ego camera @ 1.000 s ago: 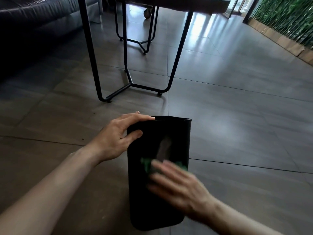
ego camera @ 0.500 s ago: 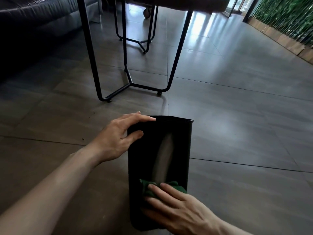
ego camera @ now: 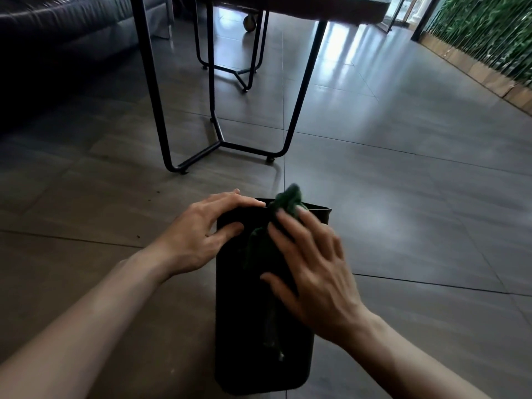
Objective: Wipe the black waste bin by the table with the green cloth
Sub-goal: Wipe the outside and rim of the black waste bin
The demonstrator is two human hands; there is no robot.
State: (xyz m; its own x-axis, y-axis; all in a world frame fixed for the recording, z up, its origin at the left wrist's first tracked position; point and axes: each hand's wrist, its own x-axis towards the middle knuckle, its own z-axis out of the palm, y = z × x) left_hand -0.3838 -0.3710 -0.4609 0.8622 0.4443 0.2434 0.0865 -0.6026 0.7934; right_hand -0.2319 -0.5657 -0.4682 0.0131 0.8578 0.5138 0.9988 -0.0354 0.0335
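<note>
2 bare hands on the black waste bin (ego camera: 244,341), which lies tipped toward the camera on grey floor tiles (ego camera: 403,226), just in front of the table's black metal legs (ego camera: 218,139). Bin: glossy black plastic, rounded corners, a dull streaky sheen down its facing side, thin rim at the far end. Left hand (ego camera: 201,240) grips the bin's far left corner, fingers curled over the rim, thumb laid on the side wall. Right hand (ego camera: 311,269), motion-blurred, lies flat with fingers spread and straight, pressing the green cloth (ego camera: 285,201) against the bin's upper side near the rim. Cloth: dark green, bunched, 1 fold poking up past the rim, another part trailing under the fingers. Dark sofa (ego camera: 57,38) at far left.
</note>
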